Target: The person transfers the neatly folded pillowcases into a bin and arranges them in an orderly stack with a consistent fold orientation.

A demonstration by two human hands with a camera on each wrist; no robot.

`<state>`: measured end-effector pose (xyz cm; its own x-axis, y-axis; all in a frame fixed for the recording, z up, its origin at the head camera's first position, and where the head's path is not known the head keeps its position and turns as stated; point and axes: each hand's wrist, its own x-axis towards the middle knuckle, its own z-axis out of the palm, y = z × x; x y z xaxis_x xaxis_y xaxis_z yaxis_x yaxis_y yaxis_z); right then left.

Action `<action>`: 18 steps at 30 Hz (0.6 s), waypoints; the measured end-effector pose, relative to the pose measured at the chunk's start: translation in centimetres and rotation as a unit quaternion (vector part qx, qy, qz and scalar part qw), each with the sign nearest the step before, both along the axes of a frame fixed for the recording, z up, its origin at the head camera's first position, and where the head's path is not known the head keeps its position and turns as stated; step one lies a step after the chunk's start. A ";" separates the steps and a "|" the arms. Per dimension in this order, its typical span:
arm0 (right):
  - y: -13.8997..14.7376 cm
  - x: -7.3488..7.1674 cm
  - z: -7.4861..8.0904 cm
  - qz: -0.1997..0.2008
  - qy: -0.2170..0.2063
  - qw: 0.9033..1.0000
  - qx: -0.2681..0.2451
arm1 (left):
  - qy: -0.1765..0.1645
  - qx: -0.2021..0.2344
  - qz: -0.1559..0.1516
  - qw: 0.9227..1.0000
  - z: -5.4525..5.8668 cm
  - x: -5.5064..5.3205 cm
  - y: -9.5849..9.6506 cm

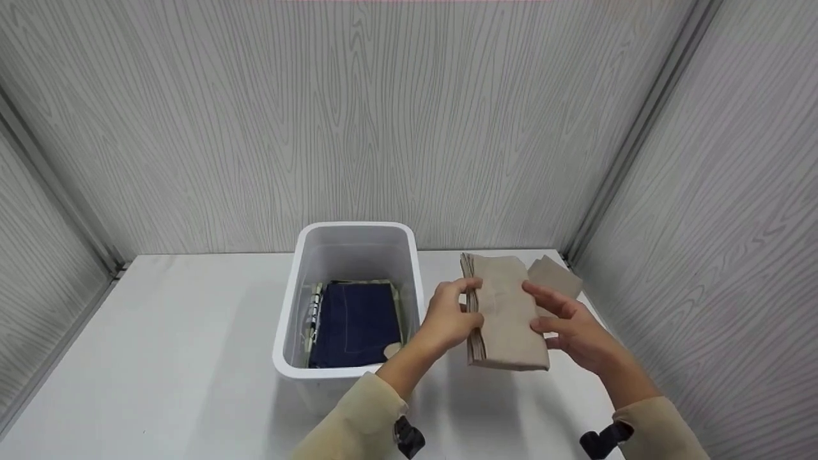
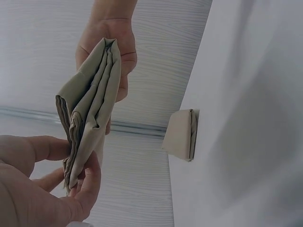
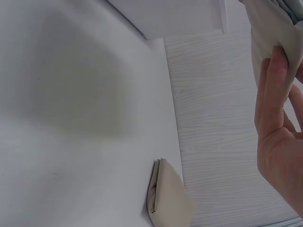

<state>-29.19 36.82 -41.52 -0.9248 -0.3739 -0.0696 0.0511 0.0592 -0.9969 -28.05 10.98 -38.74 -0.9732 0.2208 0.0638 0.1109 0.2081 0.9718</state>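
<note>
Both hands hold a folded beige cloth (image 1: 508, 313) up above the white table, to the right of a white bin. My left hand (image 1: 447, 316) pinches its left side, where the stacked layers show, with fingers and thumb. On the opposite edge my right hand (image 1: 578, 329) grips the cloth between thumb and fingers. The left wrist view shows the cloth (image 2: 94, 94) end-on, its layers slightly parted near the left fingers (image 2: 90, 182). Only part of the cloth (image 3: 272, 28) enters the right wrist view.
The white bin (image 1: 281, 338) holds a folded navy cloth (image 1: 361, 319) and other folded fabric along its sides. A smaller folded beige piece (image 1: 555, 276) lies on the table (image 1: 172, 332) behind the right hand. Wood-grain panels (image 1: 358, 128) enclose the back and both sides.
</note>
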 end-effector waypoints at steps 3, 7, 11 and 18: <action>-0.3 0.0 0.2 0.000 0.000 1.000 0.001 | 0.005 0.003 0.003 1.000 0.2 0.1 -0.4; -0.9 -0.2 0.4 0.006 -0.001 1.000 -0.003 | 0.007 0.007 0.010 1.000 0.4 0.2 -1.0; -1.5 -0.3 0.7 0.016 0.007 1.000 -0.006 | 0.008 0.012 0.012 1.000 0.6 0.3 -1.6; -2.7 -0.6 1.2 0.032 0.013 0.999 -0.018 | 0.039 0.023 0.013 0.999 0.9 0.6 -2.8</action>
<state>-29.78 34.10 -40.37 -0.9000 -0.4348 -0.0307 0.0220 0.0250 -0.9994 -27.42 8.18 -37.80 -0.9705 0.1900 0.1485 0.1809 0.1668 0.9692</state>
